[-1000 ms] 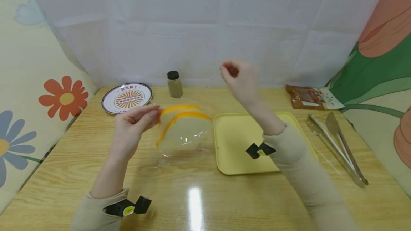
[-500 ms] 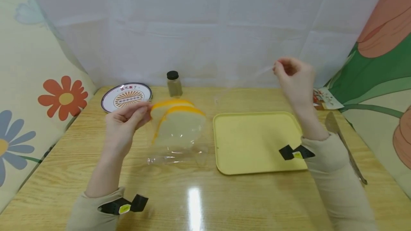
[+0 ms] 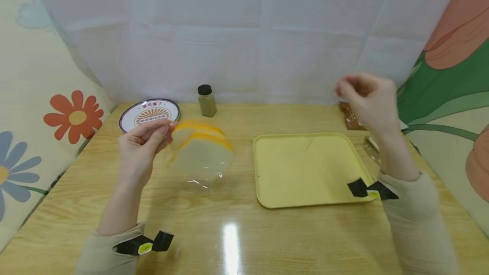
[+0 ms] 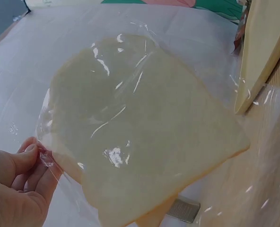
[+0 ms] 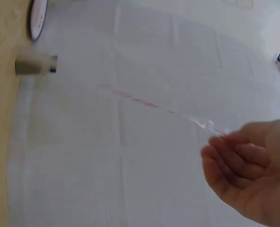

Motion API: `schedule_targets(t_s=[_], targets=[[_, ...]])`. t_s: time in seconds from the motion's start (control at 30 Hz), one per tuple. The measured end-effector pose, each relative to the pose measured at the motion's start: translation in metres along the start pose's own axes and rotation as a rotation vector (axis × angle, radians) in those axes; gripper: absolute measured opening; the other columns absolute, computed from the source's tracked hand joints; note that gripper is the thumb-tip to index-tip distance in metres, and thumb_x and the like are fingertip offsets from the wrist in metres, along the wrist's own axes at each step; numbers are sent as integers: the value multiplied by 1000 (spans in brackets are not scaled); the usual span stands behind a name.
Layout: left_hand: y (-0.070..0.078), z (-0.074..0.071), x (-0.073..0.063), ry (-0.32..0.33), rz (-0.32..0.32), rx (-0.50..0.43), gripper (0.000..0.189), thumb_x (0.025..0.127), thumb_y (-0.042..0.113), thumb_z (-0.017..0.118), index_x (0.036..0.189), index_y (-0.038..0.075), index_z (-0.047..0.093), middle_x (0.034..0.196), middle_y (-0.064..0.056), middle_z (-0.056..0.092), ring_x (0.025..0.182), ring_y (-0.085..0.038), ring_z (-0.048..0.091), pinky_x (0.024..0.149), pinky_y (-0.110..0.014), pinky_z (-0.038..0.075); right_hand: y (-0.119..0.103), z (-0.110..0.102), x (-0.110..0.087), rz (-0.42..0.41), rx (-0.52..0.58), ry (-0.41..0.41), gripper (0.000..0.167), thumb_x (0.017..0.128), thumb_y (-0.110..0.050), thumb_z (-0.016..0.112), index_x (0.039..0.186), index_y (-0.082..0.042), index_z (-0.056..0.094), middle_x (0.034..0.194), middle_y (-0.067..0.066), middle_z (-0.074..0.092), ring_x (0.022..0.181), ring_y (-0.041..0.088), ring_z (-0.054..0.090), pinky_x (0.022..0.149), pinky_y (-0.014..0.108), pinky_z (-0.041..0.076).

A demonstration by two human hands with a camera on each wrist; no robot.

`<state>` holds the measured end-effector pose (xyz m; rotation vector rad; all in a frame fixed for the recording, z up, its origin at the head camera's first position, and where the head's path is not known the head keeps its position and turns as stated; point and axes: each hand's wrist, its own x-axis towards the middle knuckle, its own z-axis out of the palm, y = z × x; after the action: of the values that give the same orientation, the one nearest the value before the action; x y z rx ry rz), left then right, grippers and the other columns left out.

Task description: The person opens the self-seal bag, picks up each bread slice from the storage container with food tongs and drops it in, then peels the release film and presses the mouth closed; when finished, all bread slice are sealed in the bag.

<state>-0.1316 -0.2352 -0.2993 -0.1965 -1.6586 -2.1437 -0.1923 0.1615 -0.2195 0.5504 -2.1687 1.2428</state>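
Note:
My left hand (image 3: 139, 150) pinches the upper left edge of a clear plastic bag (image 3: 202, 183). Two bread slices (image 3: 202, 158) with orange-brown crusts lie overlapped inside it, held above the table. The left wrist view shows the front bread slice (image 4: 140, 127) large behind shiny film, with thumb and fingers on a gathered edge. My right hand (image 3: 372, 103) is raised at the right, behind and above the yellow tray. In the right wrist view this right hand (image 5: 249, 170) pinches a thin clear plastic strip with pink marks (image 5: 149, 104), stretching away from the fingertips.
The yellow tray (image 3: 305, 173) lies right of the bag. A spice jar with a black lid (image 3: 207, 103) and a patterned plate (image 3: 153, 116) stand at the back left. Behind my right arm are a brown packet (image 3: 351, 118) and partly hidden metal tongs (image 3: 371, 147).
My right hand has swung right, away from the bag, with the strip. The left hand and bagged bread have drifted slightly left.

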Motion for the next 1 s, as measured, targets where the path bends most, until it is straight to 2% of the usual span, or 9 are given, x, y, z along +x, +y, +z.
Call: schedule_targets(t_s=[0.07, 0.17, 0.27, 0.37, 0.5, 0.67, 0.77, 0.87, 1.0], targets=[[1, -1, 0, 6, -3, -8, 15, 86, 0, 63, 99, -2, 71, 87, -2, 75, 76, -8, 70, 68, -18, 57, -14, 7, -12, -77, -55, -264, 11, 89, -7, 63, 92, 1, 71, 78, -4, 70, 64, -1, 60, 58, 12, 50], [3, -2, 0, 12, -10, -19, 16, 85, 0, 64, 99, -3, 70, 87, -2, 75, 76, -9, 70, 67, -19, 57, -35, 30, -33, -193, -20, -601, 8, 88, -6, 65, 92, -4, 71, 84, 3, 71, 74, 4, 63, 69, 17, 55], [5, -3, -1, 28, -26, -33, 15, 84, 0, 65, 98, -1, 71, 86, -3, 75, 77, -10, 71, 68, -20, 57, -50, 63, -57, -245, 96, -844, 8, 88, -7, 64, 92, -6, 70, 84, 2, 71, 75, 5, 63, 70, 17, 55], [7, -5, -4, 48, -37, -43, 15, 84, -1, 65, 97, -2, 71, 86, -3, 75, 77, -11, 72, 69, -21, 57, -57, 100, -81, -268, 178, -1023, 9, 89, -8, 62, 92, -4, 70, 84, 4, 71, 73, 1, 61, 68, 12, 53], [10, -7, -6, 66, -41, -29, 16, 84, 1, 65, 99, -2, 71, 87, -3, 75, 78, -11, 72, 70, -22, 57, -60, 145, -109, -299, 175, -1146, 11, 90, -8, 61, 92, -2, 70, 82, 5, 71, 67, -5, 56, 64, 5, 48], [9, -3, -6, 70, -61, -41, 18, 83, 2, 67, 100, -2, 71, 86, -3, 75, 76, -11, 72, 70, -23, 57, -57, 180, -130, -313, 83, -1204, 7, 88, -9, 65, 83, -6, 67, 74, 0, 68, 60, -8, 47, 58, 0, 40], [8, 0, -6, 78, -62, -51, 17, 83, 1, 67, 99, -1, 71, 85, -3, 75, 75, -10, 71, 69, -23, 57, -57, 190, -137, -349, 12, -1205, 12, 88, -13, 66, 77, -8, 63, 68, -1, 62, 57, -5, 42, 53, 2, 35], [7, 2, -6, 83, -57, -57, 16, 83, 1, 67, 98, -1, 71, 85, -3, 75, 74, -10, 71, 68, -22, 57, -59, 192, -139, -404, -42, -1205, 6, 89, -11, 63, 83, -10, 64, 74, -3, 63, 62, -4, 45, 57, 1, 35], [8, 3, -4, 83, -53, -63, 16, 83, 2, 67, 98, 0, 71, 86, -3, 75, 73, -10, 71, 67, -21, 57, -60, 185, -130, -318, -12, -1183, 9, 90, -12, 62, 82, -9, 64, 72, -3, 61, 60, -3, 46, 55, 4, 39]])
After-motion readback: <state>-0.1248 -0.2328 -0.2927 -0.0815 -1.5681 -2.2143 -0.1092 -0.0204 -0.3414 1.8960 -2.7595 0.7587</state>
